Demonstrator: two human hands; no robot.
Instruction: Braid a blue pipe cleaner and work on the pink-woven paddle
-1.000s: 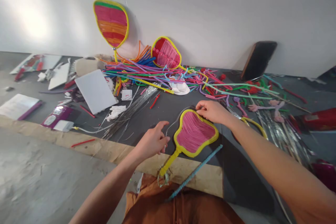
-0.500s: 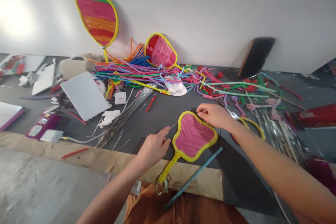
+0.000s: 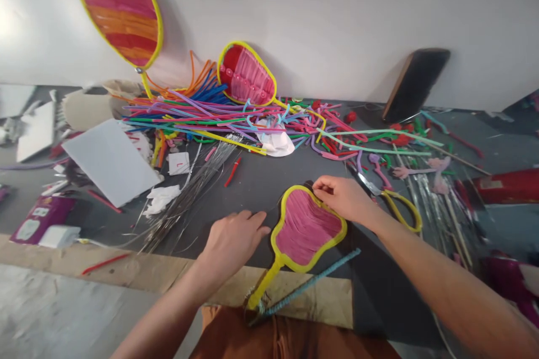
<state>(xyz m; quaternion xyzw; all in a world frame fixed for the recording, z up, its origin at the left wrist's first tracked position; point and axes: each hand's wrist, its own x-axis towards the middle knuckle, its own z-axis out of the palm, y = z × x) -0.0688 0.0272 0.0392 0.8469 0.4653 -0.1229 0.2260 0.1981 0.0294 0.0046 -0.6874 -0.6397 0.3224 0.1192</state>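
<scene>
A hand fan [image 3: 309, 227] with a pink threaded face and a yellow fuzzy rim lies at the table's front, its yellow handle pointing toward me. My right hand [image 3: 337, 196] is at the fan's top edge, thumb and fingertips pinched together against the rim; what sits between them is hidden. To the left of the fan, my left hand [image 3: 236, 241] rests low over the table, fingers stretched and holding nothing visible. Wire ends stick out around the handle's tip. A light-blue pipe cleaner [image 3: 315, 280] lies slantwise below the fan.
Behind lies a heap of coloured pipe cleaners [image 3: 181, 115]. Two more fans, one striped [image 3: 120, 11] and one pink-red [image 3: 248, 76], lean at the wall, as does a phone [image 3: 415, 87]. Yellow-handled scissors [image 3: 402, 210] lie right; silver wires [image 3: 177, 207] and a white card [image 3: 112, 162] lie left.
My left hand has drawn back left from the fan's edge, and its pointing fingers have spread flat. My right hand keeps its pinch at the rim. The view has shifted slightly.
</scene>
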